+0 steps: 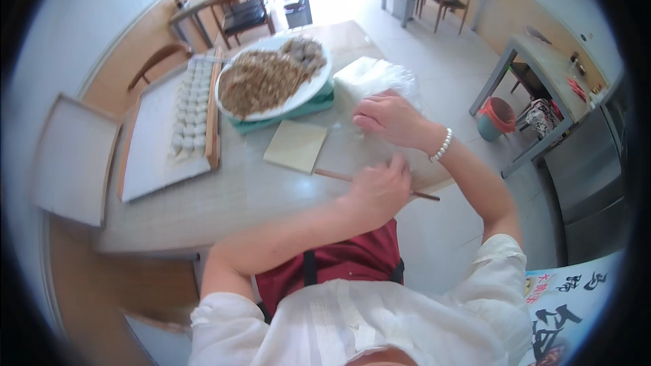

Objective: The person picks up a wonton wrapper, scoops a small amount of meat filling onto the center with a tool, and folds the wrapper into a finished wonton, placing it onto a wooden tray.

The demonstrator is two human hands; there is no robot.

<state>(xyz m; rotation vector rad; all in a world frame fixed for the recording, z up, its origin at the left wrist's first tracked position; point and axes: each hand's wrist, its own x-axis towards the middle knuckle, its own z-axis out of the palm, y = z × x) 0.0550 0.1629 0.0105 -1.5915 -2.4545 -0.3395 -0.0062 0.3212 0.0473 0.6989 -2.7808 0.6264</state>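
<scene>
My left hand [379, 188] is low at the table's near right corner, over a thin wooden stick [426, 196] that shows on both sides of it. Blur hides whether the fingers grip it. Farther out, my right hand [389, 117], with a bead bracelet at the wrist, has curled fingers beside a clear plastic bag [376, 73] with something white inside. What lies under those fingers is hidden. A square, pale yellow stack of what look like wrappers [296, 146] lies left of both hands. Beyond it, an oval white plate [325, 68] holds brown minced filling [262, 84] and a greyish heap [305, 56].
The plate rests on a green support [285, 114]. At the left, a wood-framed tray [147, 142] holds rows of white dumplings [193, 107]. Another flat tray [76, 157] sits at the table's left edge. A lined bin [491, 127] stands on the floor to the right.
</scene>
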